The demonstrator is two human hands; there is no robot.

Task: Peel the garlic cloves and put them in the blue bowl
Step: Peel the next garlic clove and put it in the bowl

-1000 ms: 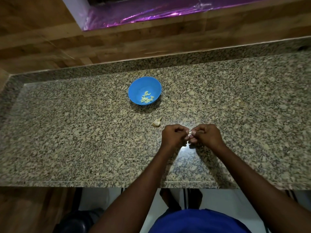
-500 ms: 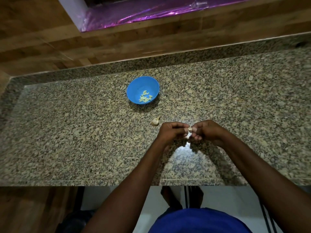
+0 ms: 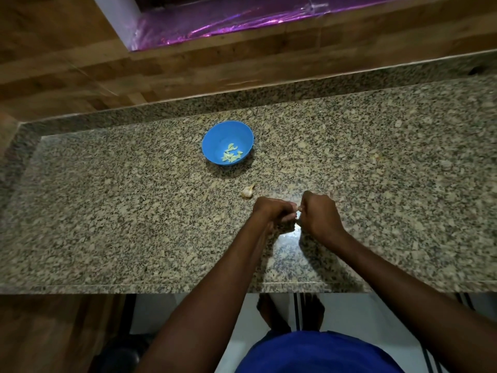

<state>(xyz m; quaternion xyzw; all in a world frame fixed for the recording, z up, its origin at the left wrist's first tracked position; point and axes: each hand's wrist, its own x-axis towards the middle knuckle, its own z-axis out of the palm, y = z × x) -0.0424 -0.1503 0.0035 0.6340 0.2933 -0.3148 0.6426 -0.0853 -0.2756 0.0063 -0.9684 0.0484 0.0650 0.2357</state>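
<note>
Mid-frame, the left hand [image 3: 271,212] and right hand [image 3: 318,214] pinch 1 garlic clove [image 3: 298,208], probably peeling it. Next: drop it in the blue bowl [image 3: 215,140].

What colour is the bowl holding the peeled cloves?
Blue: the bowl is plain bright blue inside and out, seen clearly in the head view.
</note>
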